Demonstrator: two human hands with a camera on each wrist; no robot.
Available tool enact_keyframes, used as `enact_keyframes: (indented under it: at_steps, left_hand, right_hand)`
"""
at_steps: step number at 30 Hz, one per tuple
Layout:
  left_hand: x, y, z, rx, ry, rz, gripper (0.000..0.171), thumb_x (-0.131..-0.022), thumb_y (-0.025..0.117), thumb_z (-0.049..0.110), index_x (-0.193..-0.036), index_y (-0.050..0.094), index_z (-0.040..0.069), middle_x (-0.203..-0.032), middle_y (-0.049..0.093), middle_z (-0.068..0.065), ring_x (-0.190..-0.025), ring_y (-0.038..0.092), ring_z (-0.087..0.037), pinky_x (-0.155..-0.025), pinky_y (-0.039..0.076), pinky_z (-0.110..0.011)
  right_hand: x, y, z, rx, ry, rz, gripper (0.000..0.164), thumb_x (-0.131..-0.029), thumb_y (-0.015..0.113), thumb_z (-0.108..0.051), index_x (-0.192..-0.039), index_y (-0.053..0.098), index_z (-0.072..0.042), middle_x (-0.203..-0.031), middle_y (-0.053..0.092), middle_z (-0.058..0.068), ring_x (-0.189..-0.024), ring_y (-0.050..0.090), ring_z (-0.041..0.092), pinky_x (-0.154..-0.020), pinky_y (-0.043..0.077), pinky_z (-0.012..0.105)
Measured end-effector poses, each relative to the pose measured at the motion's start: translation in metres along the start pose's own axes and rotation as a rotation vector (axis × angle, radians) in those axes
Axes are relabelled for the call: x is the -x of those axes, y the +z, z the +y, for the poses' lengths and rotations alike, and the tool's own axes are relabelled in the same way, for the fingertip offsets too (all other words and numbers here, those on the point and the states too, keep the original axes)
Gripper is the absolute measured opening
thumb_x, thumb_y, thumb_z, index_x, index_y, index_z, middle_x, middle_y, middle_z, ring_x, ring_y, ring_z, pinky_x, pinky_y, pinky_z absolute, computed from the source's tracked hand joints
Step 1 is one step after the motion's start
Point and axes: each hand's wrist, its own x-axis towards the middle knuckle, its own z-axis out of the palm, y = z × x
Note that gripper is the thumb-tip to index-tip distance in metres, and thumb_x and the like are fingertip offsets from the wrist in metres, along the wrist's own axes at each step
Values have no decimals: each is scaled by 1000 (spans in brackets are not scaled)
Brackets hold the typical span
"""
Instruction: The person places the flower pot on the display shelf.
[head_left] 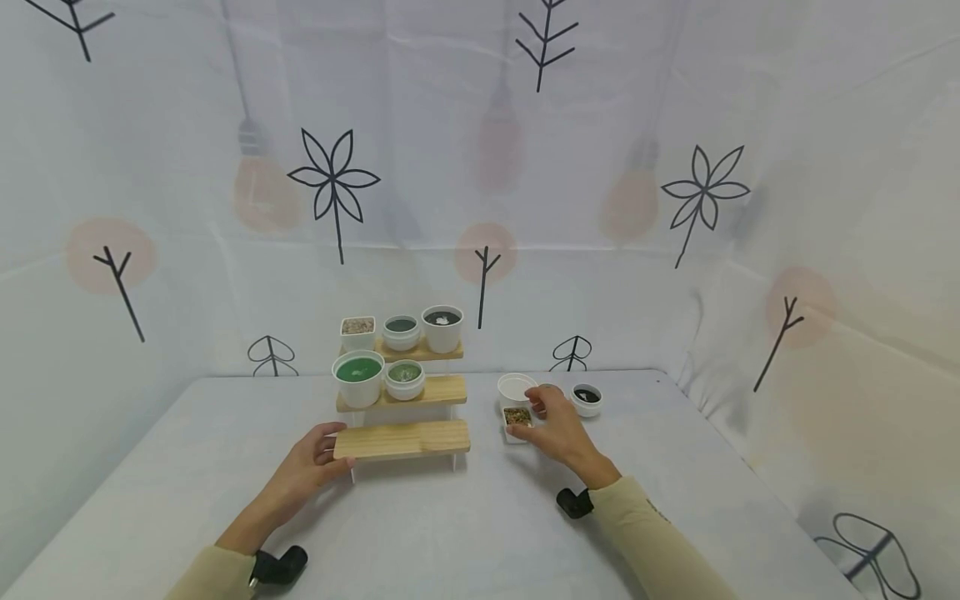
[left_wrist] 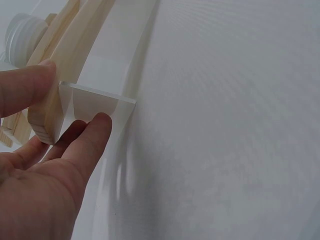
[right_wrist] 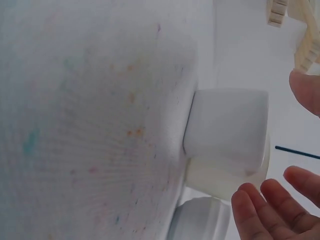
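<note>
Sleeve print (head_left: 658, 511) is illegible, right hand (head_left: 558, 427) beside dish (head_left: 516, 437).

Square white pot (head_left: 517, 432) stands near tiered wooden shelves (head_left: 402, 440).

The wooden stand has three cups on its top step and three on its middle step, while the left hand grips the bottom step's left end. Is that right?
Not quite: on the middle step the head view shows just a larger cup and a smaller cup, not three. The rest holds: three on the top step, left hand gripping the left end of the bottom step.
</note>
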Motion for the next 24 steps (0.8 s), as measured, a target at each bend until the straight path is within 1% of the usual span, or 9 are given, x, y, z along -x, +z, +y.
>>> enact_keyframes:
  at_steps: [4, 9, 16, 24]
  left_hand:
    - [0, 0, 0, 11, 3, -2, 68, -87, 70, 17, -142, 32, 3, -135, 48, -25, -123, 50, -37, -97, 46, -45]
    - [1, 0, 0, 8, 5, -1, 68, -87, 69, 17, -142, 32, 3, -135, 47, -26, -123, 50, -38, -98, 46, -45]
    - [1, 0, 1, 3, 6, -1, 68, -87, 70, 18, -142, 32, 3, -135, 47, -26, -123, 50, -38, -97, 46, -45]
    - [0, 0, 0, 27, 3, -4, 68, -87, 70, 16, -142, 32, 2, -135, 48, -26, -123, 50, -37, -97, 46, -44]
  right_hand:
    - [0, 2, 1, 21, 25, -18, 66, -69, 85, -33, -120, 57, -1, -108, 60, 12, -95, 60, 26, -85, 51, 40]
    - [0, 3, 2, 12, 51, -48, 65, -70, 85, -31, -120, 57, -1, -111, 61, 12, -97, 60, 26, -86, 50, 41]
    - [0, 3, 3, 8, 63, -68, 63, -70, 85, -31, -119, 58, -1, -112, 62, 10, -98, 60, 25, -86, 50, 41]
    - [-1, 4, 4, 33, 84, -86, 59, -68, 86, -33, -113, 59, -4, -106, 61, 6, -95, 60, 22, -85, 51, 39]
